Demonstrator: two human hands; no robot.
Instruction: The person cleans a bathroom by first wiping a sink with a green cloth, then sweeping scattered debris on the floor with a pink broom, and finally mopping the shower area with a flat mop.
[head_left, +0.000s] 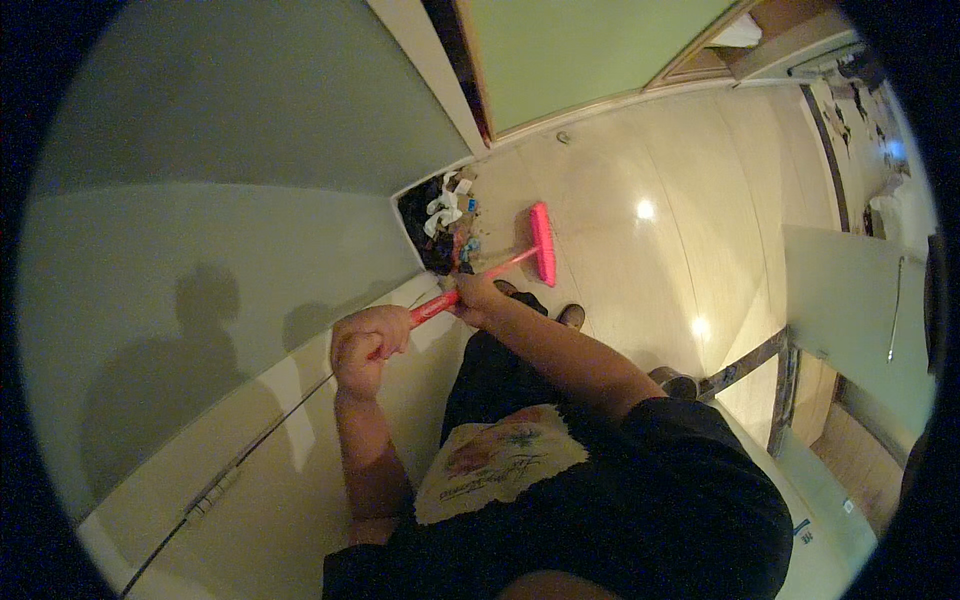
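Both my hands grip the red handle of a broom. My left hand is wrapped around its upper end, close to the wall. Lower down the shaft, my right hand is closed around it. The bright pink broom head lies against the floor, its long side facing the litter. A heap of litter fills the wall corner: dark matter, crumpled white pieces and small blue scraps. Between heap and broom head, fine dirt is scattered over the tiles.
A grey-green wall borders the litter on the left. A light green panel stands ahead. Pale glossy floor tiles stretch right towards a glass door with a metal handle. My shoes are near the broom head. A small curled object lies farther off.
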